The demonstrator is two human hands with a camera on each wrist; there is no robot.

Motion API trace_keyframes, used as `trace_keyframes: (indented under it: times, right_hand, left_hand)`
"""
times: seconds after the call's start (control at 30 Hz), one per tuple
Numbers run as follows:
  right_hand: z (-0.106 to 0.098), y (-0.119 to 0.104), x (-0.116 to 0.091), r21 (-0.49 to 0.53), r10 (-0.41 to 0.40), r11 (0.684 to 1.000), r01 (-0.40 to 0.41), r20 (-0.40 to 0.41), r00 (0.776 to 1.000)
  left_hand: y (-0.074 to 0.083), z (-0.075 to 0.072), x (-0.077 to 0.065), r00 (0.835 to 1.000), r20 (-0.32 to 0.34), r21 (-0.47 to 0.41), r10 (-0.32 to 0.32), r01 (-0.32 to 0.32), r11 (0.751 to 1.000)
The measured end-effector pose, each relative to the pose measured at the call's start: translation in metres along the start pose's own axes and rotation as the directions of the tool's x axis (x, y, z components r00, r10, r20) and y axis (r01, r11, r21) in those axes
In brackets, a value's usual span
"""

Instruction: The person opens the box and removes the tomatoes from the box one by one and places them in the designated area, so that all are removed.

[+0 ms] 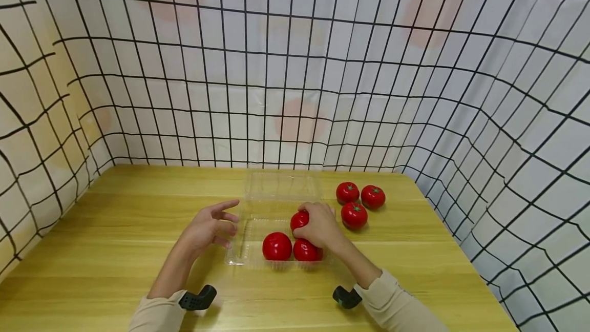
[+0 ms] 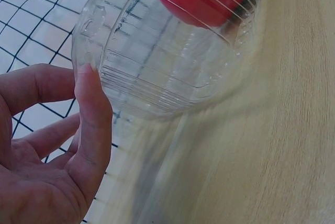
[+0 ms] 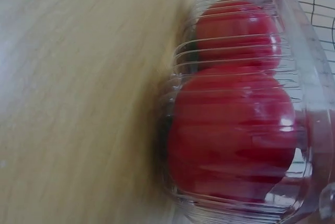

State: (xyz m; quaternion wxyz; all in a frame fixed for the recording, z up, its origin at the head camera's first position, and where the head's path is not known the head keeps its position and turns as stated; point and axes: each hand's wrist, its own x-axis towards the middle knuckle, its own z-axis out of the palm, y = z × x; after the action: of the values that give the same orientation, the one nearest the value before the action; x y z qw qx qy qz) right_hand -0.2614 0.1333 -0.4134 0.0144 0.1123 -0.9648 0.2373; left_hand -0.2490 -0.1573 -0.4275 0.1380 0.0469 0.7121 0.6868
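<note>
A clear plastic clamshell container [image 1: 247, 237] lies on the table, its lid [image 1: 282, 186] folded back toward the far mesh. Two tomatoes, one at front middle [image 1: 277, 246] and one at front right [image 1: 308, 250], sit inside along the near wall. My right hand [image 1: 322, 227] grips a third tomato [image 1: 298, 221] inside the box, just behind the front right one. At the left edge, my left hand [image 1: 205, 227] pinches the container's rim between thumb and forefinger, as the left wrist view shows. Ribbed plastic covers two tomatoes [image 3: 233, 135] in the right wrist view.
Three more tomatoes stand grouped right of the container: one at back left [image 1: 348, 192], one at back right [image 1: 373, 196] and one in front [image 1: 354, 215]. Black wire mesh [image 1: 267, 86] with a pale backing encloses the wooden table [image 1: 115, 250] at the back and sides.
</note>
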Motion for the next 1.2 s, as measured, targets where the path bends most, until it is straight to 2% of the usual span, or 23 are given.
trace_keyframes:
  times: [0.1,0.2,0.33,0.47,0.9,1.03,1.2]
  right_hand:
    - [0.001,0.0,0.0,0.026,0.014,1.0,-0.013,-0.016,1.0]
    - [0.0,0.001,-0.001,0.094,0.035,0.995,-0.032,-0.027,0.999]
    - [-0.002,0.004,-0.003,0.224,0.069,0.973,-0.06,-0.034,0.997]
    - [-0.005,0.006,-0.005,0.302,0.085,0.951,-0.069,-0.041,0.996]
    - [-0.018,-0.004,-0.01,0.344,0.069,0.938,-0.029,-0.104,0.992]
    - [-0.021,-0.005,-0.011,0.369,0.056,0.929,-0.018,-0.094,0.994]
    - [-0.025,-0.004,-0.013,0.429,0.038,0.903,-0.017,-0.04,0.998]
  left_hand:
    - [0.0,0.0,0.0,1.0,0.001,0.001,0.001,-0.001,1.0]
    - [0.001,0.0,0.001,1.0,0.009,0.001,0.002,-0.002,1.0]
    - [0.001,0.0,0.002,1.0,0.017,-0.001,0.002,-0.002,1.0]
    - [0.0,0.0,0.002,1.0,0.016,-0.001,0.004,-0.004,1.0]
    - [0.0,-0.001,0.0,1.0,0.002,0.001,-0.003,0.003,1.0]
    - [0.0,-0.001,0.001,1.0,0.0,0.002,-0.003,0.003,1.0]
    - [-0.001,-0.002,0.001,1.0,-0.003,0.005,-0.004,0.004,1.0]
